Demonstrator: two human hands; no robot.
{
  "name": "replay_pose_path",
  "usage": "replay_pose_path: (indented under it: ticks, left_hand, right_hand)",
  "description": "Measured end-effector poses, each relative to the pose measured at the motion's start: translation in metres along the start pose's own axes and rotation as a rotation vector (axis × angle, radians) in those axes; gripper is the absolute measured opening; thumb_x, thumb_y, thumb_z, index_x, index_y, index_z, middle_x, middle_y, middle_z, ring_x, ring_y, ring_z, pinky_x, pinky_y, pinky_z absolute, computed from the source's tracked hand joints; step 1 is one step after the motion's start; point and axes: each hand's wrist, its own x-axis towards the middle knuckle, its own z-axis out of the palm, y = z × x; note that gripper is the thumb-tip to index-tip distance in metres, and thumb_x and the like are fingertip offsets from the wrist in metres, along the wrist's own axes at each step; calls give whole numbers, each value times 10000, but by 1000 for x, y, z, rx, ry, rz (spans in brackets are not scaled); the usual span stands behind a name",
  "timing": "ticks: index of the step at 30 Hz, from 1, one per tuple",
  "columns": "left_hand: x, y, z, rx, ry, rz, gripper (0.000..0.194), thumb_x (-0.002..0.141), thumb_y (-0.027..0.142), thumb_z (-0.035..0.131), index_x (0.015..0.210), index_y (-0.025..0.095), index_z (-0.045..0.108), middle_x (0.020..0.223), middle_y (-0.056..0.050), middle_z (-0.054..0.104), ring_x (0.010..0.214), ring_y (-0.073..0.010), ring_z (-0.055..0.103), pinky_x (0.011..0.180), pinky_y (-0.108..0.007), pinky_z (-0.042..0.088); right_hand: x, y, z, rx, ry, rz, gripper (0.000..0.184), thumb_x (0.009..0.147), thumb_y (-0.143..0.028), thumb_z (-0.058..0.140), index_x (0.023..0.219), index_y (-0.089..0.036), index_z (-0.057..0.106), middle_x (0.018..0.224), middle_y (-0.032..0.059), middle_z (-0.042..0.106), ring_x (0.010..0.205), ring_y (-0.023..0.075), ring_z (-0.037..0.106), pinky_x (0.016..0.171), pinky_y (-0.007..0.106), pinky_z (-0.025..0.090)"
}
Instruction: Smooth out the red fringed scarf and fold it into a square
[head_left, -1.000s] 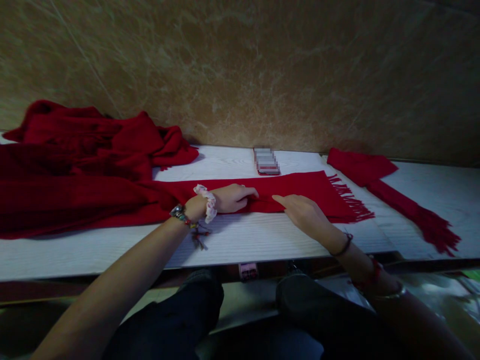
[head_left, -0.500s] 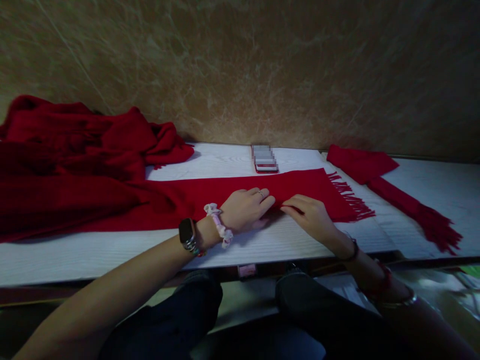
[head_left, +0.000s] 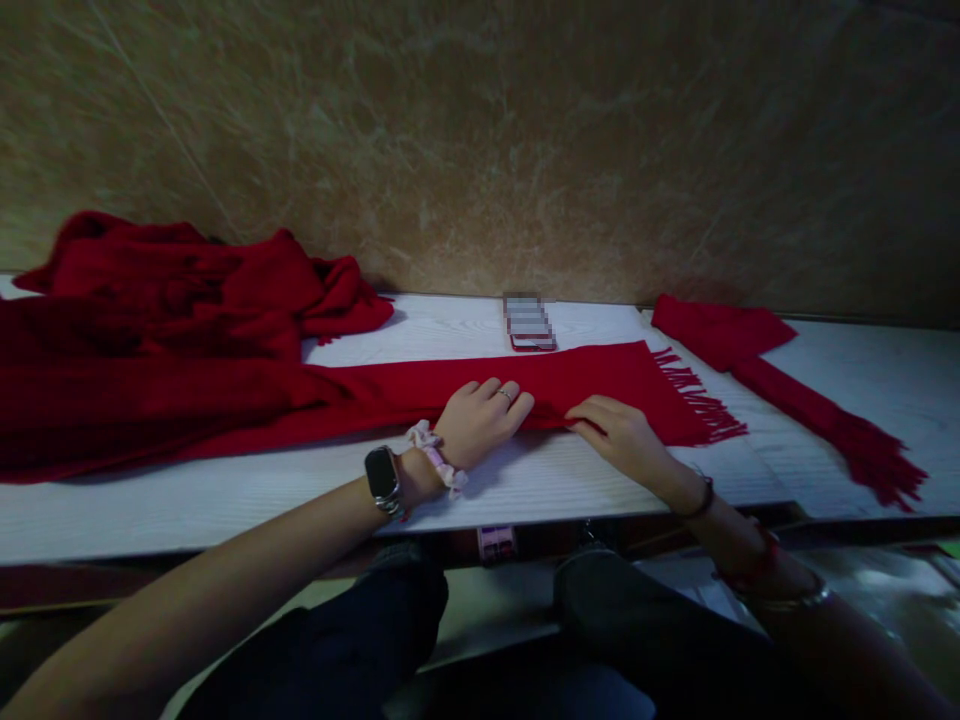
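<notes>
A long red scarf (head_left: pixel 600 375) with a fringed right end lies lengthwise on the white wood-grain table. Its near edge is pinched between the thumb and fingers of my right hand (head_left: pixel 619 435). To the left, my left hand (head_left: pixel 484 420) is closed on the same edge, with bent fingers over the cloth and the thumb hidden. The cloth is slightly raised and gathered between my hands. On my left wrist are a smartwatch (head_left: pixel 382 475) and a pale scrunchie (head_left: pixel 437 455).
Crumpled red cloth (head_left: pixel 187 280) is heaped at the left against the marbled wall (head_left: pixel 450 150). A phone (head_left: pixel 529 322) lies behind the scarf. Another fringed red scarf (head_left: pixel 802 390) lies folded at the right. The table's front edge (head_left: pixel 562 515) runs above my knees.
My left hand has shifted slightly left along the near edge, drawing the cloth there inward. My right hand has barely moved and keeps its pinch.
</notes>
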Motion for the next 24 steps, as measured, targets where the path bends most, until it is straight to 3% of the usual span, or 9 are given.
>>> replay_pose_path:
  ticks: [5,11,17,20,24]
  left_hand:
    - [-42,-34,-9,24,-195,80,218,817,90,418,956,164,569,993,-81,580,870,-198,555,712,-321,463]
    - [-81,-56,-24,-67,-470,90,369,788,8,372,1049,166,579,1019,-117,584,904,-211,573,691,-303,492]
    - [-83,-52,-29,-129,-550,5,486,758,-18,399,1187,181,513,1082,-126,574,958,-220,575,715,-296,508]
    - [-78,-56,-17,-114,-562,-37,558,734,-28,404,1249,181,456,1209,-124,497,1057,-214,524,792,-266,483]
    - [-69,-73,6,-154,-542,-84,576,755,-40,329,1285,169,413,1286,-123,418,1095,-184,498,886,-246,414]
  right_hand:
    - [-5,2,0,33,-142,-96,140,841,-161,454,837,-162,594,786,55,619,758,161,556,706,302,475]
    - [-5,1,-5,45,-232,-143,188,848,-242,460,949,-181,605,872,62,612,839,169,547,770,341,471]
    - [-6,3,-5,-42,-221,-203,218,863,-224,432,930,-170,632,840,66,603,796,165,537,737,326,475]
    - [-4,4,-1,-128,-196,-231,217,862,-194,421,907,-162,631,838,74,614,796,175,547,749,345,475]
    - [0,2,7,-128,-161,-155,215,852,-164,413,923,-146,615,926,97,626,898,199,560,816,388,464]
